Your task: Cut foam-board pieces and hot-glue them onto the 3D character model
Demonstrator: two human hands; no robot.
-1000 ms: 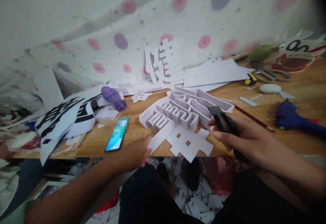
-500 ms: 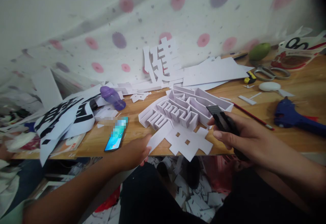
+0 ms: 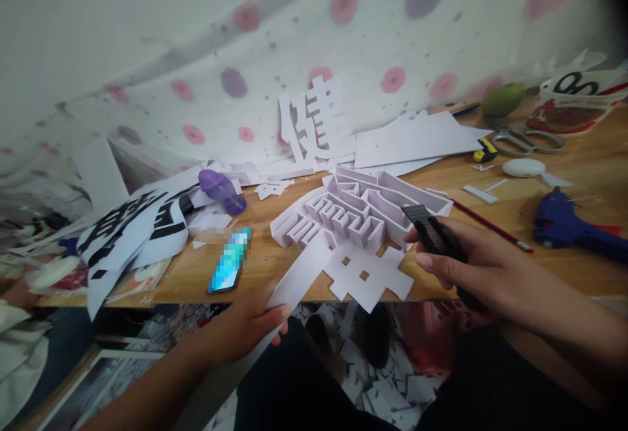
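My left hand [image 3: 248, 323] pinches the lower end of a white paper strip [image 3: 299, 275] at the table's front edge; the strip runs up to a flat white cut-out shape [image 3: 366, 274] that overhangs the edge. My right hand [image 3: 471, 264] is closed on a black utility knife [image 3: 432, 231], its tip pointing up and left, just right of the cut-out. Behind both lies a white three-dimensional foam-board character [image 3: 353, 208] with raised walls.
A phone [image 3: 229, 267] lies left of the strip, with a purple bottle [image 3: 220, 190] and black-and-white printed sheets [image 3: 132, 228] beyond. A blue glue gun [image 3: 569, 228], scissors [image 3: 527, 140], a red pencil [image 3: 490, 225] and a green fruit [image 3: 501, 99] sit right. Paper scraps [image 3: 387, 385] cover the floor.
My left hand has dropped lower and left below the table edge, drawing the paper strip out with it. My right hand with the knife has barely moved.
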